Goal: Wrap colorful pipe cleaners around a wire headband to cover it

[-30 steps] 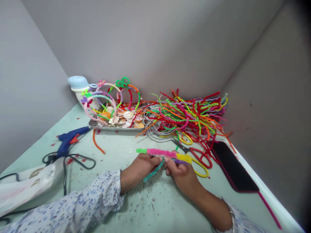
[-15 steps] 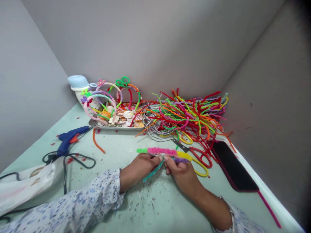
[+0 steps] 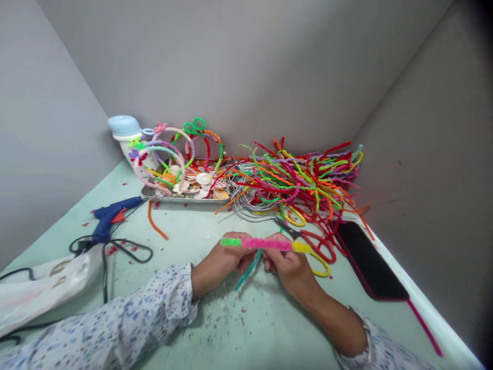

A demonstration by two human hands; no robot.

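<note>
A fuzzy band (image 3: 266, 244) in green, pink and yellow runs level across both hands near the middle of the view. My left hand (image 3: 223, 259) is closed around its green and pink part, fingertips hidden below. My right hand (image 3: 290, 264) grips it at the pink and yellow part. Between the hands a teal fuzzy stem (image 3: 248, 271) hangs down to the left; which fingers hold it I cannot tell. Red-handled scissors (image 3: 319, 245) lie just beyond my right hand, beside a yellow loop that shows partly behind it.
A blue glue gun (image 3: 110, 218) with its black cord lies left, near a white plastic bag (image 3: 50, 288). Behind are a shell tray (image 3: 188, 199) with decorated hoops, a lidded bottle (image 3: 125, 128), and a pile of fuzzy stems (image 3: 304, 180). A phone (image 3: 373, 262) lies right.
The band has turned and risen slightly, covering parts of the fingers; its purple part no longer shows. The teal stem has shifted a little to the right.
</note>
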